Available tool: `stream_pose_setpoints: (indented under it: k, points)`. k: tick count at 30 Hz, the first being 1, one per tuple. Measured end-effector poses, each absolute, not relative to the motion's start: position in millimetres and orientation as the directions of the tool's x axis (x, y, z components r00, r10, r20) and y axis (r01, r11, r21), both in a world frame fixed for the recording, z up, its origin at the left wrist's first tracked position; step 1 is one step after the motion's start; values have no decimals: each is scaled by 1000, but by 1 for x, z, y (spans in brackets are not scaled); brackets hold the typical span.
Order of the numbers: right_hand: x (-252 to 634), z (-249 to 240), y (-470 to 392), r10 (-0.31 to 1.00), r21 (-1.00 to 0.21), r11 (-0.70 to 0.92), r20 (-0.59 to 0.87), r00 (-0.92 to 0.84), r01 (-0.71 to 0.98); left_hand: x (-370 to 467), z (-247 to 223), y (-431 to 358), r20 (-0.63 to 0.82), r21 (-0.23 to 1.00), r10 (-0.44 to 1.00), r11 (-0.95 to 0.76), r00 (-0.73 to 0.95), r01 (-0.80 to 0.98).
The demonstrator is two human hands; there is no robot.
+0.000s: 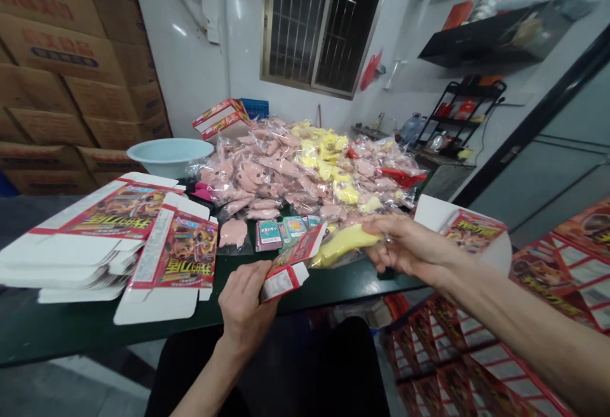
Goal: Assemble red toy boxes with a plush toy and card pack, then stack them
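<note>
Right now the left hand (245, 306) pinches a small red carton (291, 266) at the near edge of the dark table (61, 331), while the right hand (405, 245) grips a bagged yellow toy (344, 243) at the carton's open mouth. Judging by this, packing is mid-way: beyond the carton lies a large heap of bagged toys (305, 166), and left of it flat cartons (102, 229) wait unfolded.

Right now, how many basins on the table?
1: a pale blue basin at the table's far left, behind the stack of flat cartons and beside the bagged toy pile. More could be hidden behind that pile.
</note>
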State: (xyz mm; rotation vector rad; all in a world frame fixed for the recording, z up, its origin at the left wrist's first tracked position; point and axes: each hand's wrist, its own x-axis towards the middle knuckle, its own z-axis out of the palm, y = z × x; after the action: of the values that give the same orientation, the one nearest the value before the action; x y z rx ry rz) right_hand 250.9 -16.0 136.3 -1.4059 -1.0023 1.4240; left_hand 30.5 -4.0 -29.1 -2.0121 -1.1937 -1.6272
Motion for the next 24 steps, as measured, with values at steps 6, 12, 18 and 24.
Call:
stream_pose_setpoints:
  k: [6, 12, 18, 24]
  points:
    - [246, 139, -15, 983, -982, -181, -182, 17, -55, 35, -23, -5, 905, 291, 425, -663, 27, 689]
    - [227, 124, -17, 983, -986, -30, 0, -185, -163, 37, -10, -11, 643, 664, 756, -474, -119, 579]
    - [236, 127, -11, 946, -803, 306, 198, -255, 511, 26, -4, -9, 593, 697, 805, -516, 5, 498]
    - [235, 120, -9, 746, -86, 432, 594, -302, 898, 22, -2, -2, 510, 747, 850, -513, 131, 423]
